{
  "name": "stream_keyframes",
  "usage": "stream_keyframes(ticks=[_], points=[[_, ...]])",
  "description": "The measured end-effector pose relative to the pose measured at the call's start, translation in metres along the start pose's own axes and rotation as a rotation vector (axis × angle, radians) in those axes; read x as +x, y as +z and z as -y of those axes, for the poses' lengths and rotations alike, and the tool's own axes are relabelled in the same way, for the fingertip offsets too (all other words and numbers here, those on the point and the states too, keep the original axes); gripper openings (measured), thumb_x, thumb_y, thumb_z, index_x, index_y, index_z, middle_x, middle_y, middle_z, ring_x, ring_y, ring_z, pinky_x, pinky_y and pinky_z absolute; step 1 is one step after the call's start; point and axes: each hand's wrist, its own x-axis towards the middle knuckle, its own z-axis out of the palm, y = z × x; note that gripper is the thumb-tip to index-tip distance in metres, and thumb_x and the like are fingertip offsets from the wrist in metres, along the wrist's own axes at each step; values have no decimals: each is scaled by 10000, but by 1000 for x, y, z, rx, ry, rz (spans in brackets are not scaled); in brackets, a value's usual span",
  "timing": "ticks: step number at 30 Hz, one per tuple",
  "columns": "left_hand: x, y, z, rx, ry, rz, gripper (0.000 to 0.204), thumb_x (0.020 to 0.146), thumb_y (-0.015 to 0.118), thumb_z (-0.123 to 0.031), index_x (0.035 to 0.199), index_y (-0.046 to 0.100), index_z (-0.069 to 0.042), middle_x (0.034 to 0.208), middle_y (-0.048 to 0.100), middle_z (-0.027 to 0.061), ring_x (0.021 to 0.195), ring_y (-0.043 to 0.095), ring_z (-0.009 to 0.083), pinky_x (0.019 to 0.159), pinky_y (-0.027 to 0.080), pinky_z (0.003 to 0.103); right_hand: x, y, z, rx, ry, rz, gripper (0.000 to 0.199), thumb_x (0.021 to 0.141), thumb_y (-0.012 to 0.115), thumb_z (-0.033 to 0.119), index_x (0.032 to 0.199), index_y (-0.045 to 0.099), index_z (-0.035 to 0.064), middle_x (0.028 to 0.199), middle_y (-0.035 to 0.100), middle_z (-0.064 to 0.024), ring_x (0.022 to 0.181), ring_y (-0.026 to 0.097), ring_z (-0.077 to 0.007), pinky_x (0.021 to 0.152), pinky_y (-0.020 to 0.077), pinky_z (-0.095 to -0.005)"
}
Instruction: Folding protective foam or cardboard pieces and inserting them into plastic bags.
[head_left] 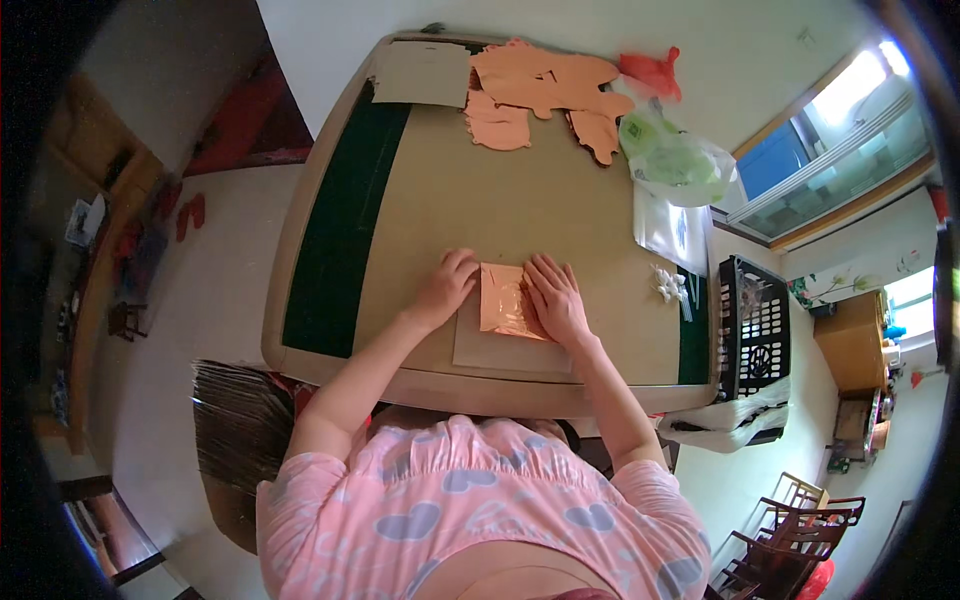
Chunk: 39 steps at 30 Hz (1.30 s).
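Note:
A shiny copper-coloured foil sheet point(503, 300) lies on a brown cardboard piece point(490, 348) near the front edge of the table point(330, 250). My left hand point(447, 283) rests at the foil's left edge, its fingers curled on the table top. Flat on the right part of the foil lies my right hand point(555, 297), fingers spread and pressing down. Neither hand lifts anything.
At the table's far end lie a pile of copper-coloured foil sheets point(545, 95), a cardboard sheet point(423, 74), a red bag point(652, 70) and a green plastic bag point(677, 158). Small white bits point(668, 284) sit at right, beside a black basket point(753, 325). Stacked cardboard point(240, 425) stands lower left.

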Motion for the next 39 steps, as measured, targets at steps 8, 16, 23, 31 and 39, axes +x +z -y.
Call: stream_keyframes(ticks=[8, 16, 23, 31, 39], points=[[0, -10, -2, 223, 91, -61, 165, 797, 712, -203, 956, 721, -162, 1191, 582, 47, 1179, 483, 259, 933, 387, 441, -5, -1, -6, -59, -54, 45, 390, 961, 509, 200, 1341, 526, 113, 1415, 475, -107, 1347, 394, -285, 1122, 273, -507], [28, 32, -69, 206, -104, 88, 430, 919, 534, -263, 1226, 569, 36, 1356, 500, 175, 1339, 365, 336, 1107, 285, 473, -7, 2, -5, -73, -31, 24, 401, 941, 524, 167, 1336, 527, 105, 1418, 472, -110, 1344, 398, -292, 1120, 277, -508], [2, 50, -70, 146, -23, 261, 628, 933, 517, -312, 1421, 326, 35, 1485, 322, 211, 1415, 244, 345, 1153, 193, 494, -7, -1, -14, 150, 36, 25, 381, 889, 546, 86, 1269, 572, 69, 1379, 498, -152, 1336, 406, -310, 1105, 302, -499], [1, 52, -67, 172, -12, 224, 706, 893, 573, -340, 1432, 302, 26, 1506, 286, 195, 1421, 230, 328, 1160, 171, 497, -1, -37, -62, 130, 241, -18, 170, 762, 687, 126, 912, 634, 65, 909, 597, -149, 928, 557, -343, 812, 468, -435], [-1, 42, -66, 153, 20, 280, 697, 900, 564, -344, 1441, 301, 8, 1517, 273, 183, 1427, 217, 323, 1162, 164, 501, 3, -28, -66, 146, 285, 23, 97, 783, 644, 113, 842, 598, 51, 909, 590, -142, 951, 553, -353, 802, 455, -458]])
